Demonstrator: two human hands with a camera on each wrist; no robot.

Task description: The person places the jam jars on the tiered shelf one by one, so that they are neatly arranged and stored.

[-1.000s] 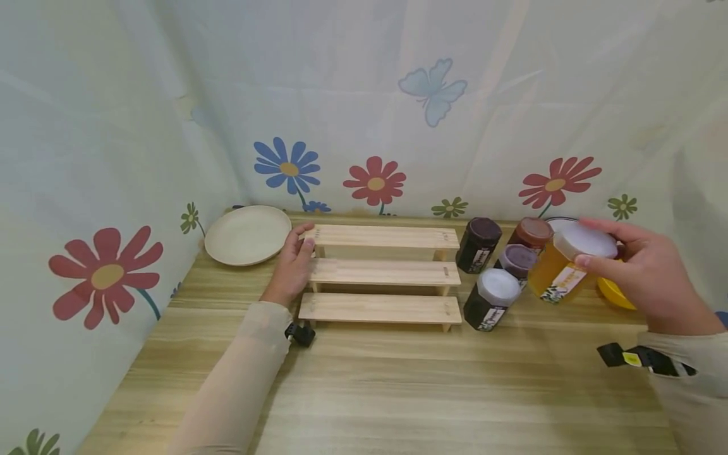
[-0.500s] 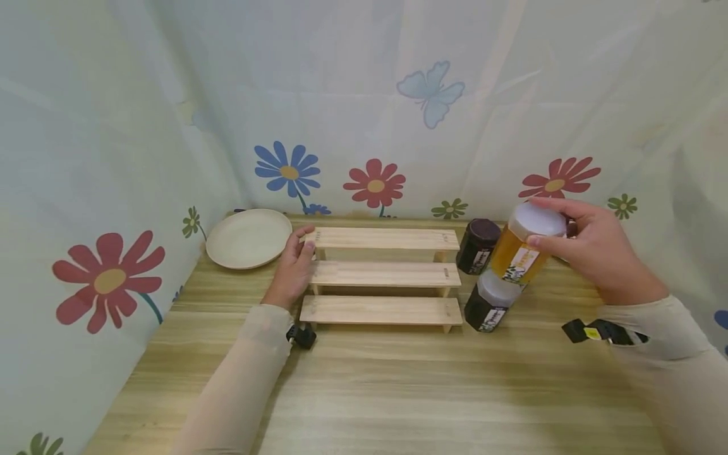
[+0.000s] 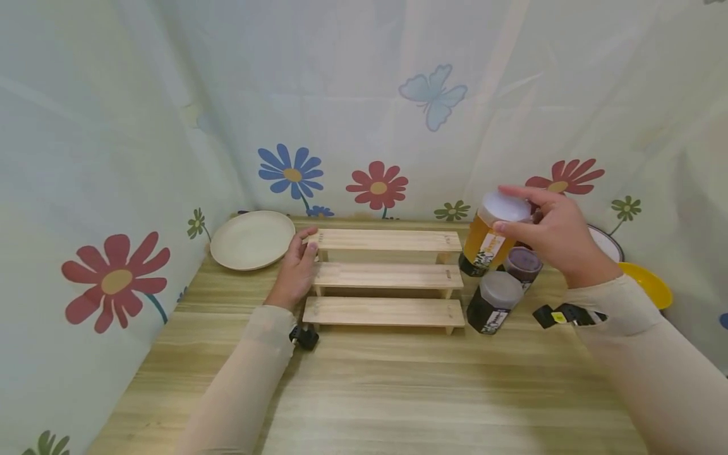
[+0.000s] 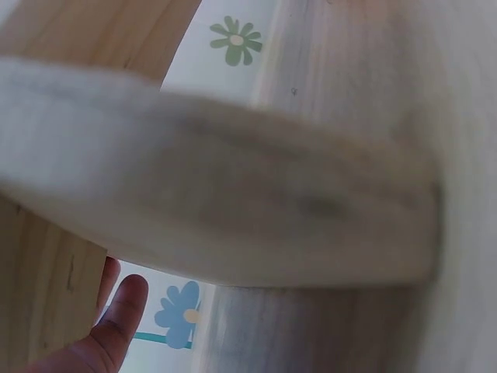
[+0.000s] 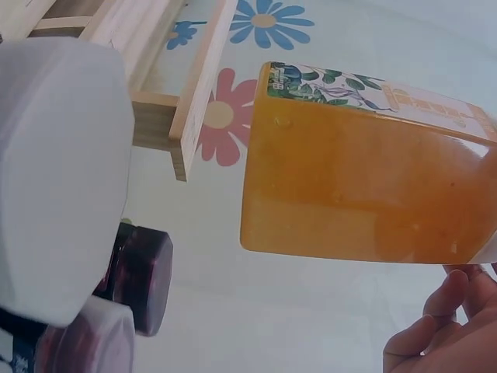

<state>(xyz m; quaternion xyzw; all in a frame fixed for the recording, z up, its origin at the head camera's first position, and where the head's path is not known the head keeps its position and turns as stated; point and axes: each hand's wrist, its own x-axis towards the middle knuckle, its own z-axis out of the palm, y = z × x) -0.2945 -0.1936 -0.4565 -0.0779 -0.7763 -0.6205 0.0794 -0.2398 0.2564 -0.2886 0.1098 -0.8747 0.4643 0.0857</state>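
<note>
My right hand holds a jar of amber honey by its white lid, raised beside the right end of a three-step wooden rack. Seen from the right wrist, the honey jar is off the table. It partly covers a dark jar behind it. Below stand a white-lidded dark jar and a purple-lidded jar. At the rack's top step, my left hand grips the left end; the left wrist view shows its thumb by the wood.
A cream plate lies at the back left. On the right, partly behind the right arm, are a yellow bowl and a white dark-rimmed dish. A flowered curtain rises behind the wooden tabletop.
The right hand has carried the honey jar leftward and slightly up, from over the right-hand jars towards the rack's top step. My left hand stays on the rack.
</note>
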